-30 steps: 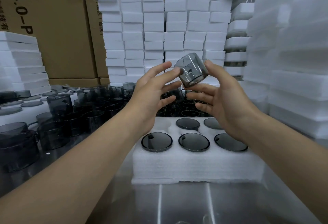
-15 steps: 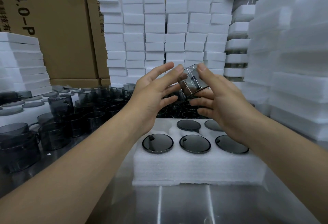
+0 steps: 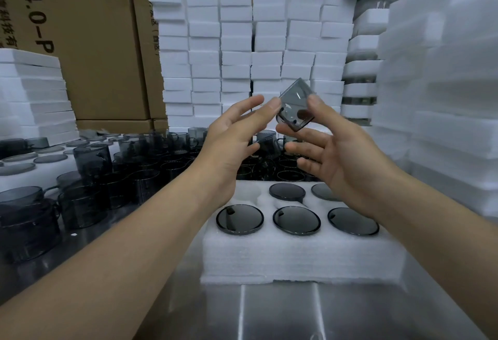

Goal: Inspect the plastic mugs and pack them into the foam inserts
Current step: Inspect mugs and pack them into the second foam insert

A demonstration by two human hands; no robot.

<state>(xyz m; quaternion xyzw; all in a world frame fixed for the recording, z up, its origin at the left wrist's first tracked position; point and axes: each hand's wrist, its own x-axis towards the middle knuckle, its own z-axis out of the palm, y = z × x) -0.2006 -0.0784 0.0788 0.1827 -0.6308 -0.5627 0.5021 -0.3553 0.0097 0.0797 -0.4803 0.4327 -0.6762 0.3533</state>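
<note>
The smoky grey translucent plastic mug (image 3: 295,106) is held tilted in the air at 12 o'clock above the white foam insert (image 3: 296,256), well clear of it. The right hand (image 3: 336,151) has its grip clamped on the mug, thumb on top and index finger beneath. The left hand (image 3: 234,135) has its grip apart, one straight fingertip touching the mug's 9 o'clock edge.

Judgement: the mug looks light and rigid, with a glossy wall likely to slip and scuff. It is best held across base and rim.

Five packed grey mugs (image 3: 296,220) sit base-up in the insert. The foam pocket (image 3: 245,194) at 10 o'clock appears vacant. The loose grey mugs (image 3: 129,167) crowd the steel surface (image 3: 269,312) at 9 o'clock.
</note>
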